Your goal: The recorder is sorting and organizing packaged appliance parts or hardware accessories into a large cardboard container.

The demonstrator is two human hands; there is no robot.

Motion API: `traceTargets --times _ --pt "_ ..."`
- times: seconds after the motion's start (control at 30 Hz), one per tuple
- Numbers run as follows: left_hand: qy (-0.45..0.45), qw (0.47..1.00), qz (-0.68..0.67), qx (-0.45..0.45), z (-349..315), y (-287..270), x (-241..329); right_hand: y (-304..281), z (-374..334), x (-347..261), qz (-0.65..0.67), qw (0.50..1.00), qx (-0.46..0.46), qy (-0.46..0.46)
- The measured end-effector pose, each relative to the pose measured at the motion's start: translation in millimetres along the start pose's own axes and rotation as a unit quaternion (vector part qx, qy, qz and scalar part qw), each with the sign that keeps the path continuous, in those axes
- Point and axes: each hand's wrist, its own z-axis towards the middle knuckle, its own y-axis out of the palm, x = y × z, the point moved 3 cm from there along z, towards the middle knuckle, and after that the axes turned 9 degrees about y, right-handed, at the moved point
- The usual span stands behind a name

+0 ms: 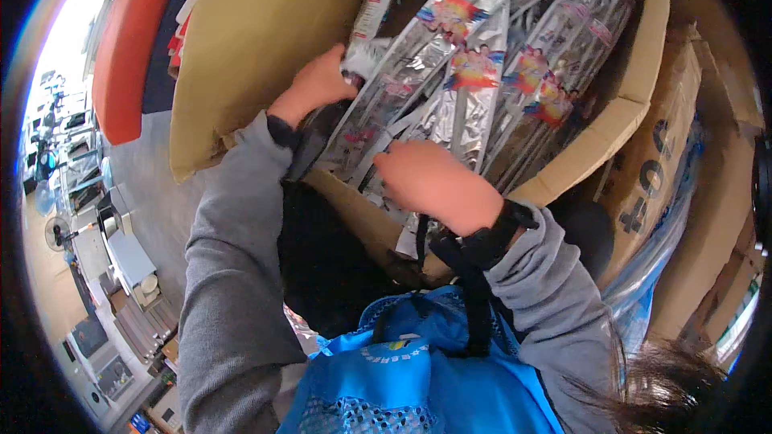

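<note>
Long clear-and-silver plastic packets (pixel 470 104) with colourful printed labels lie lengthwise in an open cardboard box (pixel 595 141) before me. My left hand (pixel 318 84) is at the box's left side, its thumb and fingers closed round the crinkled whitish plastic (pixel 370 58) of a packet there; its fingertips are partly hidden. Over the near ends of the packets is my right hand (pixel 434 181), back up and fingers curled. What those fingers hold, if anything, is hidden beneath them. A dark band circles each wrist.
A tall cardboard flap (pixel 257 56) rises on the left, near a red padded thing (pixel 129 56). At right stand another carton (pixel 651 153) and clear plastic wrapping (pixel 655 245). A fan (pixel 58 231) and stacked goods are farther left. My blue apron (pixel 378 378) hangs below.
</note>
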Motion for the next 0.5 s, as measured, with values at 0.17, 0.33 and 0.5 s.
traceTargets --times 0.17,0.33,0.5 --pt "0.072 0.97 -0.088 0.213 -42 -94 52 4 2 5 0.004 0.999 -0.035 0.017" --pt "0.068 0.92 -0.156 0.352 -128 -144 71 3 5 11 0.012 0.999 -0.032 -0.007" --pt "-0.005 0.788 -0.122 0.604 -261 -159 50 4 12 11 0.029 0.998 -0.047 0.006"
